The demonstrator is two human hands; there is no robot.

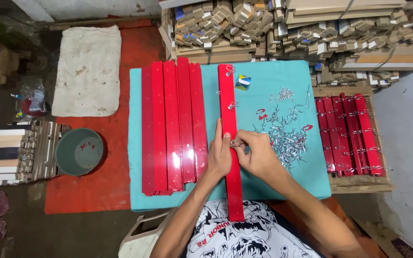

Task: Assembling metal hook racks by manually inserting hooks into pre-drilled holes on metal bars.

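A long red strip point(229, 110) lies lengthwise on the teal table cover point(283, 76), with two small metal hooks fixed near its far end. My left hand point(218, 155) rests flat against the strip's left edge, steadying it. My right hand point(254, 152) pinches a small metal hook point(235, 143) right at the strip's middle. A pile of loose metal hooks point(283, 129) lies just right of my right hand.
Several plain red strips point(170, 124) lie side by side at the left of the table. Red strips fitted with hooks point(350, 131) rest on a wooden crate at right. Stacked wood pieces point(288, 28) fill the back. A grey bucket point(79, 151) and white cloth point(88, 71) sit on the floor at left.
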